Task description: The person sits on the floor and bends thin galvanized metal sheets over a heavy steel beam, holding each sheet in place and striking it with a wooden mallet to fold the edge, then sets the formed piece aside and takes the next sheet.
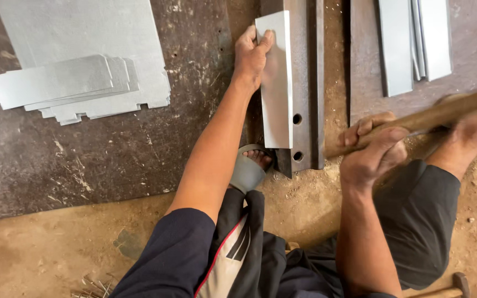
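My left hand (251, 55) grips the upper left edge of a narrow shiny sheet-metal strip (277, 99) that lies along a dark steel bar (305, 83) with two holes near its lower end. My right hand (372, 149) is closed around a wooden handle (432, 117) that runs up to the right; its head is out of view. My left foot in a grey sandal (248, 168) rests against the bar's near end. My right foot (473, 135) sits under the handle.
A stack of cut metal sheets (78, 83) lies on a dark floor plate (56, 160) at the left. Several folded metal strips (415, 41) lie at the upper right. Another hammer (448, 288) lies on the dirt floor at the bottom right.
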{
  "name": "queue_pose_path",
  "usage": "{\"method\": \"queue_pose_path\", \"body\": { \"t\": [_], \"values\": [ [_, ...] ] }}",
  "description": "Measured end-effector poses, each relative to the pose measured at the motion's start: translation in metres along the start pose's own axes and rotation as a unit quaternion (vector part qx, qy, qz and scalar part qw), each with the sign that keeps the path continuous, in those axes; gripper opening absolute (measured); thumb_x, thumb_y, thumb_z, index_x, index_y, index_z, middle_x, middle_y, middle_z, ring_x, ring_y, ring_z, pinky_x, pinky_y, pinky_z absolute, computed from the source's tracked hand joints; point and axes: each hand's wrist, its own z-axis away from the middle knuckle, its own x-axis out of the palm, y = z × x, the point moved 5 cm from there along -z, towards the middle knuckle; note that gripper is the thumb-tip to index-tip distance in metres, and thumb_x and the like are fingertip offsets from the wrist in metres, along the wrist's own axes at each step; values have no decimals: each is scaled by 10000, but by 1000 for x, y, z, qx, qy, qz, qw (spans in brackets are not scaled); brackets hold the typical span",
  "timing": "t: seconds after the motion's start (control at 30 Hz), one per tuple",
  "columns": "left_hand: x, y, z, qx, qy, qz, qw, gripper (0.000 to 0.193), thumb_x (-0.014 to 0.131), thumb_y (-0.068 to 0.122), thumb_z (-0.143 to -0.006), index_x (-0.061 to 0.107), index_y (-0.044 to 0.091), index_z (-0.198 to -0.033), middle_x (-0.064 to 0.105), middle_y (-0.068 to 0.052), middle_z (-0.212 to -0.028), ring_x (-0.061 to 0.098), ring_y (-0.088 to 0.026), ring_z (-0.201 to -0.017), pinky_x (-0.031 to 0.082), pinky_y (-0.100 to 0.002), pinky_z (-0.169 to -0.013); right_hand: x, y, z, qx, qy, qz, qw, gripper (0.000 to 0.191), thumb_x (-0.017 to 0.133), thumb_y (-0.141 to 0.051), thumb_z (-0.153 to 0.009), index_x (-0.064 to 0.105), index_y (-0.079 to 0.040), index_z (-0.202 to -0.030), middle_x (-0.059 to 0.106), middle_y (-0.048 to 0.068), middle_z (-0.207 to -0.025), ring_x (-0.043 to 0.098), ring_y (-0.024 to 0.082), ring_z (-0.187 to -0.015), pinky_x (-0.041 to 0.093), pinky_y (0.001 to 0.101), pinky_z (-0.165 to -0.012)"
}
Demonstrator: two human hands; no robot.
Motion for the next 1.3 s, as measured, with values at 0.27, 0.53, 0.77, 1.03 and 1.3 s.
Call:
{"method": "queue_pose_path", "body": {
  "t": [0.27,0.53,0.77,1.03,1.3],
  "values": [
    [1,4,-6,2,-3,-9,1000,218,649,167,-986,667,-8,-1114,705,-32,-975,610,-106,-862,538,-305,-788,11,8,-11,84,-13,5,996,370,359,-303,-1130,509,-121,-844,500,13,-636,458,86,-476,350,267,-390],
    [6,11,-4,2,-5,-33,999,235,644,169,-993,658,-15,-1138,688,-44,-1013,606,-125,-921,523,-316,-840,12,57,-14,336,-102,202,914,456,530,-405,-1044,539,-107,-698,500,-20,-560,484,100,-443,402,303,-389],
    [-8,2,10,128,36,-133,982,621,755,119,-955,403,-10,-1451,489,-195,-1389,494,-229,-1220,465,-410,-1034,15,88,22,306,-173,356,866,584,871,-448,-814,529,-57,-548,509,17,-499,491,120,-420,413,318,-366],
    [0,18,137,-15,-168,-319,933,1158,883,82,-733,183,305,-1628,314,-64,-1703,420,-359,-1447,383,-472,-1229,8,100,28,370,-136,264,881,484,863,-388,-822,578,-79,-583,556,4,-502,543,111,-407,438,307,-366],
    [2,25,132,-26,-177,-359,916,1262,959,103,-674,160,394,-1606,302,-1,-1685,326,-305,-1540,350,-444,-1239,-7,65,55,269,-118,297,909,471,467,-323,-1099,572,-99,-698,533,8,-565,499,110,-451,387,298,-338]
  ]
}}
